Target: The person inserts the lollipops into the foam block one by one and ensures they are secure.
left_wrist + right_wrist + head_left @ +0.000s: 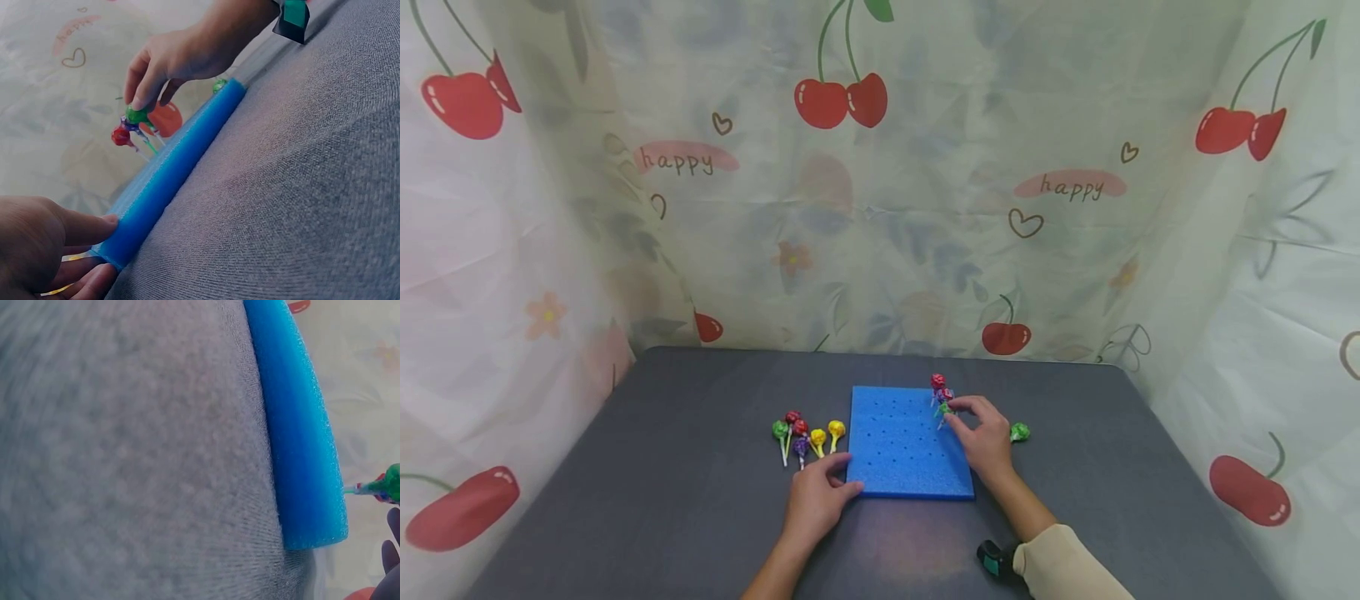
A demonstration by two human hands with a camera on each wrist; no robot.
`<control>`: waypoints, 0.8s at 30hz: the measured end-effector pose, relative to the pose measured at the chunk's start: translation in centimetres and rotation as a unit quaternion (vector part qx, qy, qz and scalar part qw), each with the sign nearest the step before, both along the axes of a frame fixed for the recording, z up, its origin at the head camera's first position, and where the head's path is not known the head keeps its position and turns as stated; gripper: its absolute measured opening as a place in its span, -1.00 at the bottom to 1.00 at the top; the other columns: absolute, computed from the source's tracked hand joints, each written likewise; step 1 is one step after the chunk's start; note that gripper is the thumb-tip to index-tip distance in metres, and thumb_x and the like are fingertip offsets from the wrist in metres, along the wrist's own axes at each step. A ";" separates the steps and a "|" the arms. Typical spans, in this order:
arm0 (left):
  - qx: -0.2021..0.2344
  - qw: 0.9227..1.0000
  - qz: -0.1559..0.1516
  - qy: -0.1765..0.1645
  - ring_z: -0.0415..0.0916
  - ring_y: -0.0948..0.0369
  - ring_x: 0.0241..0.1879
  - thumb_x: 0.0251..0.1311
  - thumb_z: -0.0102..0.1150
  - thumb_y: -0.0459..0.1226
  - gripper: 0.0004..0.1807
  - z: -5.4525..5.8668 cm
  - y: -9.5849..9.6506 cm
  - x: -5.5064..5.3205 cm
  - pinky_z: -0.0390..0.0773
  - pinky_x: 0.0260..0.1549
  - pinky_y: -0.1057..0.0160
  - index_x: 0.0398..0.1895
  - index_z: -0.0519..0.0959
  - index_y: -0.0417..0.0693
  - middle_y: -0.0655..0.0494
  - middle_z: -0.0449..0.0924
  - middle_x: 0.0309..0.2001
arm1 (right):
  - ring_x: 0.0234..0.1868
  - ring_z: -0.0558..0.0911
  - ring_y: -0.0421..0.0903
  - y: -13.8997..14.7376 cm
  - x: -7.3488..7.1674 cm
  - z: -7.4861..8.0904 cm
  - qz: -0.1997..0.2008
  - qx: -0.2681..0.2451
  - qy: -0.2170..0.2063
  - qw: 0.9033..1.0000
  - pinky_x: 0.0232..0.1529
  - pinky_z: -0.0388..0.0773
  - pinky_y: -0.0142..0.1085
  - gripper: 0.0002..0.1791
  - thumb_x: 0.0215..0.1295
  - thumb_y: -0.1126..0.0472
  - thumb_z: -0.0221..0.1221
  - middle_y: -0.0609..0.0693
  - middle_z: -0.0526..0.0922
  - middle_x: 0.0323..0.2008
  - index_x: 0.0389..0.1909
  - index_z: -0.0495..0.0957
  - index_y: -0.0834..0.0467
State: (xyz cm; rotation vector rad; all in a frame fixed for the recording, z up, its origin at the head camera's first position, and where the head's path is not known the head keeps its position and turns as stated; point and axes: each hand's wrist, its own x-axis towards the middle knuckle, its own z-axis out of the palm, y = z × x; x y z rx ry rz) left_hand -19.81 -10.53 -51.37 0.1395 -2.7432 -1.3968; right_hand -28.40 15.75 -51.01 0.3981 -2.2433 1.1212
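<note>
A blue foam board (902, 458) with rows of small holes lies on the table. My left hand (818, 498) grips its near left corner, thumb on the front edge and fingers at the side. At the far right part of the board, my right hand (983, 435) pinches a green lollipop (136, 115) by its wrapped head, the stick pointing down. Red and purple lollipops stand in the board just beyond it, a red one (937, 381) farthest back. In the right wrist view only a few fingertips (390, 556) show beside the green lollipop.
Left of the board lies a group of lollipops: green (780, 430), red, purple (801, 447) and yellow (836, 428). Another green lollipop (1019, 432) lies to the right, partly behind my right hand. A patterned curtain (880, 250) surrounds the grey table (700, 417).
</note>
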 end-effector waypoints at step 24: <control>0.005 1.000 0.004 -0.018 0.45 0.24 -0.45 0.02 0.47 -0.20 -0.52 0.0 0.1 -0.1 0.44 -0.51 0.24 0.07 0.63 0.01 0.09 0.64 -0.10 | -0.04 0.55 -0.06 0.3 0.1 0.3 -0.001 0.006 -0.022 1.000 -0.02 0.49 -0.05 -0.79 0.14 0.27 0.39 -0.02 0.69 -0.18 -0.18 0.68 0.12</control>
